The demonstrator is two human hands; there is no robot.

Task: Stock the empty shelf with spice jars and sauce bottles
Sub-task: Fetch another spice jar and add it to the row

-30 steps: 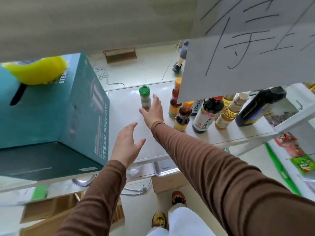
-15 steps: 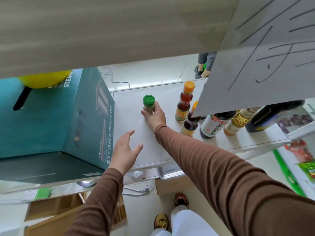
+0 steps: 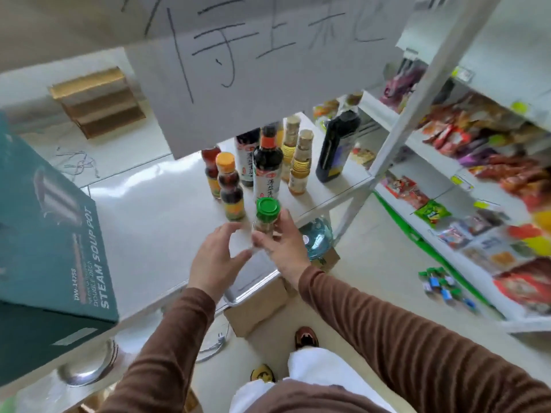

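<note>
Green-capped spice jar held over the shelf's near edge

The right hand (image 3: pixel 283 242) grips the green-capped spice jar (image 3: pixel 266 216) upright, just near the sauce bottles (image 3: pixel 267 165); the left hand (image 3: pixel 216 260) hovers beside it, fingers spread, touching nothing.

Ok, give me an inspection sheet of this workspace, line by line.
Surface: white shelf, bare in the middle.
Job's things: green-capped spice jar in the right hand; sauce bottles standing grouped on the shelf's right part.
Clutter: teal box on the shelf's left.
Grippers: right hand grips the jar; left hand open beside it.
Cables: white cable on the floor below.
Surroundings: snack shelves at right, paper sign above.
</note>
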